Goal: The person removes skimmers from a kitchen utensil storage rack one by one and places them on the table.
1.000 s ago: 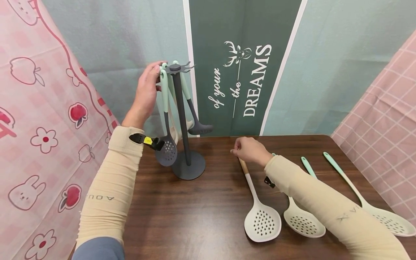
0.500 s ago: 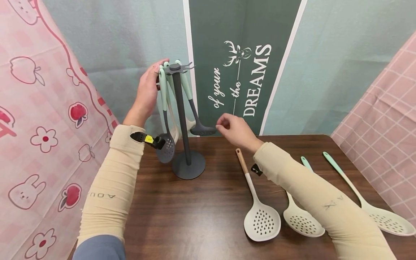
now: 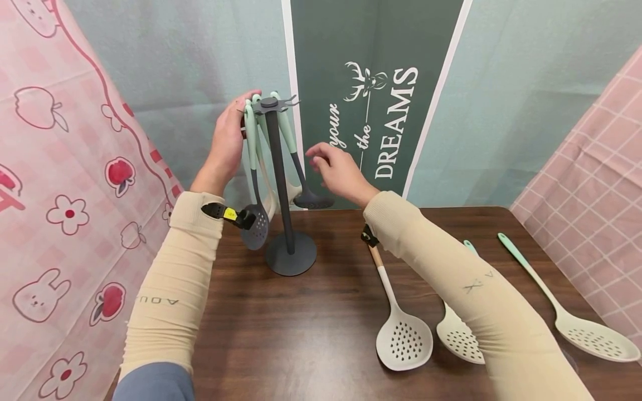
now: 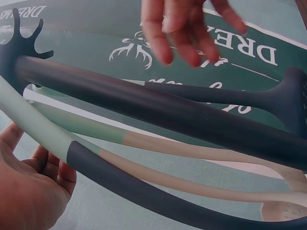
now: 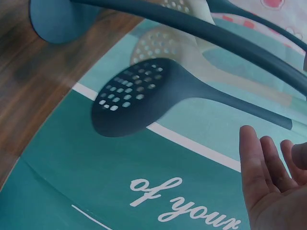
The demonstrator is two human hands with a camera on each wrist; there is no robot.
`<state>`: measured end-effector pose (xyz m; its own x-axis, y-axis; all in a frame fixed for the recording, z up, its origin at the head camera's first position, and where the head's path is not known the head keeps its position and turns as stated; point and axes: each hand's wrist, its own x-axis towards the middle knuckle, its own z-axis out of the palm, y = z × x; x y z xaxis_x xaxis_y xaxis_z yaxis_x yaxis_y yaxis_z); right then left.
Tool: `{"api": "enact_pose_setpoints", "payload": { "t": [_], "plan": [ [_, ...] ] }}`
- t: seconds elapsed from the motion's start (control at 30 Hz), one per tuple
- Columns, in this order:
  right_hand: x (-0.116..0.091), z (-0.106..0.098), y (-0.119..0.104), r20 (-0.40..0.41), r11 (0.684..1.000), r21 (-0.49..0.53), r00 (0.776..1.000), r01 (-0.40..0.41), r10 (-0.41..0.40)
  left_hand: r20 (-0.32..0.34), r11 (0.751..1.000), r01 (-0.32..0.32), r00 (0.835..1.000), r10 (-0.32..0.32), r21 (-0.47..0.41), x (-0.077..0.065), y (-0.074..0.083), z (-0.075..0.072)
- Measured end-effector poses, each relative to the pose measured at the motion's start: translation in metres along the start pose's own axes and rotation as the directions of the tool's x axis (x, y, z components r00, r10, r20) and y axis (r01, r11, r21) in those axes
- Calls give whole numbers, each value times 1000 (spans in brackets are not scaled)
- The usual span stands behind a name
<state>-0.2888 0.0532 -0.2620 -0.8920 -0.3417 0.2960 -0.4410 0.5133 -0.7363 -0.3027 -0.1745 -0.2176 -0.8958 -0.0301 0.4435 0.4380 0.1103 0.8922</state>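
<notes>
In the head view, a dark grey utensil rack (image 3: 281,178) stands left of centre, with several mint-handled utensils hanging from its top hooks. My left hand (image 3: 228,136) is up at the rack's left side, touching the top of a dark slotted spoon (image 3: 257,231); the handles hide its fingertips, so I cannot tell whether they grip. My right hand (image 3: 338,170), its fingers loosely bent and holding nothing, is just right of another hanging dark slotted spoon (image 5: 139,96). Pale utensils (image 4: 230,153) hang behind the pole in the left wrist view.
A white skimmer (image 3: 403,340) with a wooden handle lies on the brown table (image 3: 301,334). Two pale slotted spoons with mint handles, a nearer one (image 3: 458,340) and a far-right one (image 3: 597,337), lie beside it. Printed cloths (image 3: 80,223) surround the table.
My right hand has moved up and left from the wooden handle toward the rack, its fingers loosening. My left hand stays at the rack, and the hanging utensils have swung slightly.
</notes>
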Motion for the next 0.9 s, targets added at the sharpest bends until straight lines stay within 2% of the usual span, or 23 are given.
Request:
{"api": "enact_pose_setpoints", "payload": {
  "t": [0.13,0.3,0.43,0.6,0.9],
  "plan": [
    [15,2,-7,7,1000,24,1000,-19,19,0,1000,-1,1000,1,-2,0,0,-1],
    [26,7,-10,69,997,60,996,-55,51,-1,1000,2,1000,-2,-7,0,0,-2],
    [27,10,-9,123,997,49,991,-67,61,5,1000,8,1000,-8,10,-1,0,-2],
    [28,16,-4,171,998,47,985,-42,33,11,1000,1,1000,-1,26,0,0,-1],
    [27,22,0,179,997,60,983,-48,37,14,999,-8,1000,7,43,-1,-2,-1]
  ]
}}
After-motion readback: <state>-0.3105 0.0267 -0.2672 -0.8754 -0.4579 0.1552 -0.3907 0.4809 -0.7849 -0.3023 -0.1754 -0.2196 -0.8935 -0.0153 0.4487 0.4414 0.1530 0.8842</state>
